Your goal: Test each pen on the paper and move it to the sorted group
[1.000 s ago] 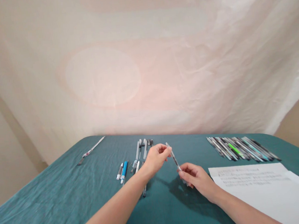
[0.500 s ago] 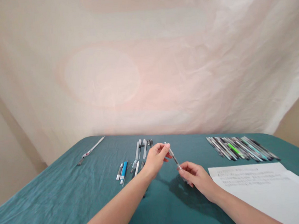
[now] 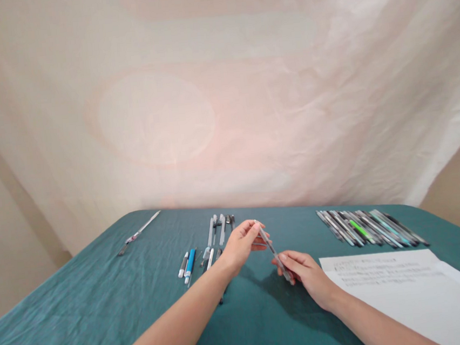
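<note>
A clear-barrelled pen [image 3: 273,251] slants between my two hands above the cloth. At its upper end, my left hand [image 3: 245,241] pinches it between thumb and fingers. My right hand [image 3: 300,271] grips the lower part, and the pen's bottom end shows past the fingers. Beyond my left forearm lie loose pen parts, among them a blue pen barrel [image 3: 190,264], a white-tipped piece [image 3: 183,265] and clear barrels [image 3: 210,232]. My left arm covers some of these parts.
A row of several pens [image 3: 371,228], one bright green, lies at the far right. Sheets of paper with handwriting [image 3: 396,292] lie in front of it. A long thin pen-like item [image 3: 140,232] rests at the far left. Green cloth [image 3: 104,304] covers the table.
My right hand's grip on the pen has shifted, so more of its lower end shows. The left hand's fingers have spread slightly. The pens and papers on the table stay put.
</note>
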`<state>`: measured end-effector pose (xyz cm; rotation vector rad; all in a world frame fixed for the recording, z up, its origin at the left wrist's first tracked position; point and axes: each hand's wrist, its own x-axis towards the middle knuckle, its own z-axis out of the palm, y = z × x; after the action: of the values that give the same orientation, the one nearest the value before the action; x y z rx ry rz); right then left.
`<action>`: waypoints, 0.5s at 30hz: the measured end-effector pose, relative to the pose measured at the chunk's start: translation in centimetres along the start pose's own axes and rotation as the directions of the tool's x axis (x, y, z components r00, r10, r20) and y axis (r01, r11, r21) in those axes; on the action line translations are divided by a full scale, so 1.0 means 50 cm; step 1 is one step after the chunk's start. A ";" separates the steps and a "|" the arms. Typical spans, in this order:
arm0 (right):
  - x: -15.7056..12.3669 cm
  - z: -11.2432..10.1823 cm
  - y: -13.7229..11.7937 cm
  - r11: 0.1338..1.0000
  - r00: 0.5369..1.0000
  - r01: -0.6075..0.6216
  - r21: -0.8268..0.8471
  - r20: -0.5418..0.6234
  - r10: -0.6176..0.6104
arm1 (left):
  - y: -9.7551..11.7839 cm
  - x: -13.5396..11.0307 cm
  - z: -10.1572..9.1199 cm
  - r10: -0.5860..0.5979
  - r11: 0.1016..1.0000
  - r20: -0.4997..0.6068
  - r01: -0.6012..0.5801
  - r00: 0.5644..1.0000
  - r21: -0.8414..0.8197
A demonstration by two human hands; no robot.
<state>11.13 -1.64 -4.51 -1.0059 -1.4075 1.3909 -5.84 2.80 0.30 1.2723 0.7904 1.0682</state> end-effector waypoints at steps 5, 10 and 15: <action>0.000 0.006 -0.003 0.998 0.999 0.021 0.060 -0.032 -0.020 | -0.002 0.003 0.003 0.006 1.000 -0.069 -0.007 0.998 -0.013; 0.003 0.007 0.007 0.998 0.995 0.055 -0.015 -0.085 -0.056 | -0.015 0.005 0.002 0.013 1.000 -0.109 -0.016 0.994 -0.022; 0.005 0.006 0.009 0.999 0.996 0.034 -0.033 -0.081 -0.037 | -0.019 0.004 0.000 -0.003 0.999 -0.093 -0.002 0.996 -0.048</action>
<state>10.76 -1.44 -4.94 -1.0418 -1.3848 1.2907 -5.61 3.05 -0.62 1.1884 0.8300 1.1466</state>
